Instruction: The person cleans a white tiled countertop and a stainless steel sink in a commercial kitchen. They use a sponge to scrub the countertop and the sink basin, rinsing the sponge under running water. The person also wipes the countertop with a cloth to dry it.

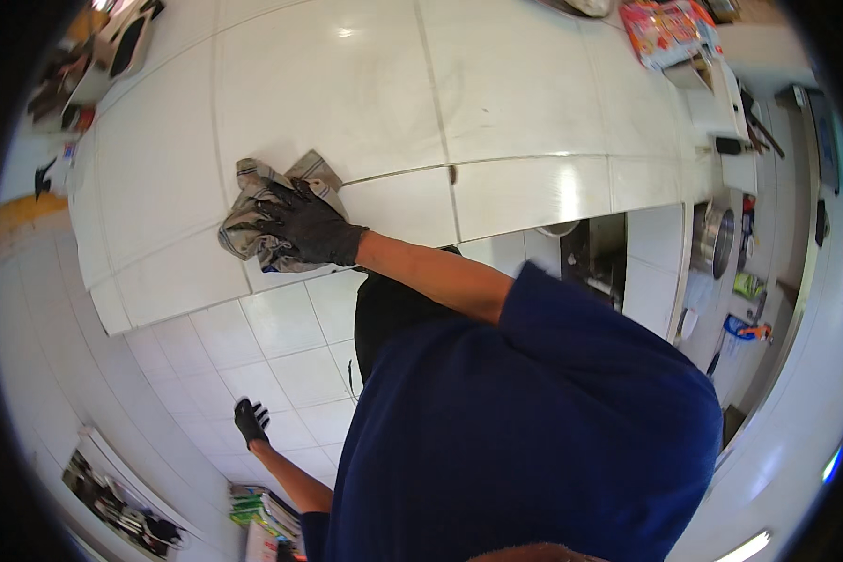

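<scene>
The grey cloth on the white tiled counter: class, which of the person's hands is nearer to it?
Right. The right hand, in a black glove, presses flat on the grey cloth. The left hand, also gloved, hangs well below the counter, touching nothing.

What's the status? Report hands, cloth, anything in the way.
Right hand gloved, pressed flat on cloth at counter front edge. Left hand gloved, hanging free, holding nothing. Counter around cloth bare; red packet far off.
</scene>
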### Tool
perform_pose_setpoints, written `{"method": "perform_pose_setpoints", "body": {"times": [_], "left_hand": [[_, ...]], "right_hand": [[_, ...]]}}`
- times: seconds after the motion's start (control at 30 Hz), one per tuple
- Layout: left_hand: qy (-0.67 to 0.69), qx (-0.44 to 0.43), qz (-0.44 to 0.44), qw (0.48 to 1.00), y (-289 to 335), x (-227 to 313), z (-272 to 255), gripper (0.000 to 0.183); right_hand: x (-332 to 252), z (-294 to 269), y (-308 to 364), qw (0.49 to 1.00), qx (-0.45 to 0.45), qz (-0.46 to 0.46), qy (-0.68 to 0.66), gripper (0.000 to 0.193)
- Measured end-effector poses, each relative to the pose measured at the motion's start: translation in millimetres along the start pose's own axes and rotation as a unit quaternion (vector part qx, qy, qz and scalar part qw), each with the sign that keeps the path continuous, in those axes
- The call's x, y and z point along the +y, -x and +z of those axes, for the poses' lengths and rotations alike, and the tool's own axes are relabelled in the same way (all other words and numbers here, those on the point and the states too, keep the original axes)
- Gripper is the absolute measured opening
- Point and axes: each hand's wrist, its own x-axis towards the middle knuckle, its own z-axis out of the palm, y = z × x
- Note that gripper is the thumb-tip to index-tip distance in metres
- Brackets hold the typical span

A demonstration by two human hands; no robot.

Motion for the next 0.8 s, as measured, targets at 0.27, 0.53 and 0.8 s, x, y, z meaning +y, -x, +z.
{"method": "perform_pose_setpoints", "body": {"times": [0.27,0.53,0.8], "left_hand": [[0.115,0.007,-0.399,0.910,76,-208,1,0.038],[0.060,-0.025,-0.224,0.972,199,-167,169,0.037],[0.096,0.006,-0.188,0.977,263,-165,217,0.033]], "right_hand": [[160,-170,281,0.934,0.070,0.321,0.142,0.061],[377,-338,324,0.720,0.064,0.495,0.482,0.056],[240,-193,126,0.947,0.048,0.168,0.271,0.063]]}}
